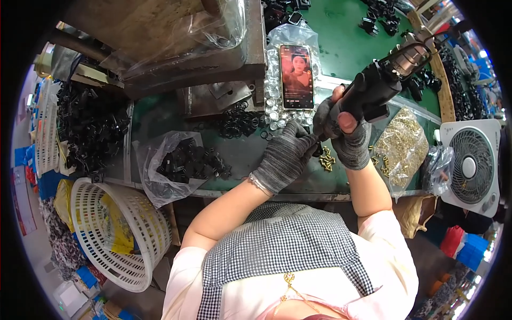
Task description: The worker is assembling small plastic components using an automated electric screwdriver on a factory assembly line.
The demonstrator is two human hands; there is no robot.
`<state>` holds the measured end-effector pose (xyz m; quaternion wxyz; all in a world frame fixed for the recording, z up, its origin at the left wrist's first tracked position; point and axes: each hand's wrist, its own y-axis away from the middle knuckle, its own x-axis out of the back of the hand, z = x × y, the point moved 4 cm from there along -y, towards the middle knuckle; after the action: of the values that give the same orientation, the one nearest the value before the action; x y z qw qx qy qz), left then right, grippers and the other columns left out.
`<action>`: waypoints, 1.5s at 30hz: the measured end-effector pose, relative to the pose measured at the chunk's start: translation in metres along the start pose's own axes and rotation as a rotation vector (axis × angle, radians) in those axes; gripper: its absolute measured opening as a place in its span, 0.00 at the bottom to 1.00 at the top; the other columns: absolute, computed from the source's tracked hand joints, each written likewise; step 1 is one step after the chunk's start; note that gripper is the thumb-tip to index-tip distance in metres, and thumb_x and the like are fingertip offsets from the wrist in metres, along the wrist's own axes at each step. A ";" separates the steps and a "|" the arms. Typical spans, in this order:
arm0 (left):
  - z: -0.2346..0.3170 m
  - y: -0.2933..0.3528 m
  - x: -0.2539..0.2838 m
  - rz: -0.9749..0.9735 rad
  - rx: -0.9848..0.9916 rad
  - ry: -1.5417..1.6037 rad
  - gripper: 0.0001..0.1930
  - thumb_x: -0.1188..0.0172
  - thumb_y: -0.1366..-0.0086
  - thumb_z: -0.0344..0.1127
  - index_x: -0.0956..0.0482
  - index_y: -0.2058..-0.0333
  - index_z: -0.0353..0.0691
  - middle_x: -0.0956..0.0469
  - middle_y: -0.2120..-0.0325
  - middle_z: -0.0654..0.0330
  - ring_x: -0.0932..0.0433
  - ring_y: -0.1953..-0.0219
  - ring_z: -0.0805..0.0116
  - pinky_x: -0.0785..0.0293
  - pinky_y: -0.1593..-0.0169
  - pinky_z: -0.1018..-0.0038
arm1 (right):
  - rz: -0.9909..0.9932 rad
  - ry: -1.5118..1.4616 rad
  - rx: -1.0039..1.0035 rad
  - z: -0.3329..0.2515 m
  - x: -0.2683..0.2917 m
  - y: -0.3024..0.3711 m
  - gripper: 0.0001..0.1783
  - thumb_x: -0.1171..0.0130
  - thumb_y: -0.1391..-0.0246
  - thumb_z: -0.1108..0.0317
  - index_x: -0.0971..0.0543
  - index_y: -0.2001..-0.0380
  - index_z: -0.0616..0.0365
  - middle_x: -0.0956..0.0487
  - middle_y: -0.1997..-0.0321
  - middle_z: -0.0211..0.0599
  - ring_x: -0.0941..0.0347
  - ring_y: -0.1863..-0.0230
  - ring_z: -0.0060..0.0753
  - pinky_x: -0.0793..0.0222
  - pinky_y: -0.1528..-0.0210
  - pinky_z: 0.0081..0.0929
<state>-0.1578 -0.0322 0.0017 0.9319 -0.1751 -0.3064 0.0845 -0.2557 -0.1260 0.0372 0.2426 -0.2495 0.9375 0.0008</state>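
Observation:
My right hand (352,140), in a grey knit glove with bare fingertips, is wrapped round a black power screwdriver (373,85). The tool slants from the upper right down toward my other hand, and its tip is hidden between the two. Also gloved, my left hand (284,159) is closed low over the bench, its fingers pinching a small dark part that is mostly covered. Just beside the tool's tip lies a small pile of brass-coloured screws (327,159). More of them fill a clear plastic bag (404,141) to the right.
A lit phone (297,77) stands behind my hands among small silvery round pieces (273,116). Black rings (237,120) and a bag of black parts (186,160) lie left, below a heavy metal machine (186,69). A fan (469,166) stands right; a white basket (114,234) sits lower left.

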 end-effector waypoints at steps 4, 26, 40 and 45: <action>0.000 -0.001 0.000 -0.005 0.006 0.026 0.11 0.35 0.46 0.30 0.17 0.62 0.40 0.26 0.70 0.53 0.23 0.69 0.56 0.26 0.65 0.64 | 0.022 0.024 0.003 -0.004 0.002 -0.003 0.36 0.26 0.65 0.44 0.34 0.60 0.51 0.29 0.80 0.32 0.31 0.80 0.28 0.37 0.78 0.23; -0.058 0.007 0.219 0.378 0.160 -0.854 0.17 0.42 0.44 0.41 0.23 0.59 0.38 0.22 0.65 0.46 0.23 0.62 0.47 0.27 0.55 0.60 | -0.338 0.656 -0.493 0.017 0.070 0.024 0.27 0.30 0.57 0.69 0.26 0.52 0.58 0.22 0.63 0.38 0.25 0.62 0.37 0.29 0.57 0.32; -0.189 0.082 0.340 0.352 0.226 -1.394 0.18 0.40 0.52 0.32 0.25 0.59 0.41 0.26 0.61 0.53 0.27 0.55 0.54 0.30 0.52 0.58 | -0.618 1.487 0.188 0.055 -0.031 0.013 0.18 0.40 0.64 0.76 0.21 0.64 0.52 0.23 0.64 0.43 0.25 0.62 0.48 0.27 0.61 0.39; -0.074 0.049 0.239 0.387 0.226 -0.494 0.16 0.36 0.52 0.33 0.26 0.63 0.38 0.23 0.69 0.52 0.24 0.64 0.55 0.26 0.59 0.63 | -0.622 1.717 0.252 0.076 -0.035 0.004 0.14 0.44 0.59 0.73 0.20 0.64 0.54 0.24 0.65 0.44 0.26 0.61 0.49 0.28 0.62 0.43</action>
<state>0.0747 0.0560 0.0571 0.8097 -0.0996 -0.4726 0.3334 -0.1966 -0.0964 -0.0148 -0.5214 -0.3770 0.6797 -0.3521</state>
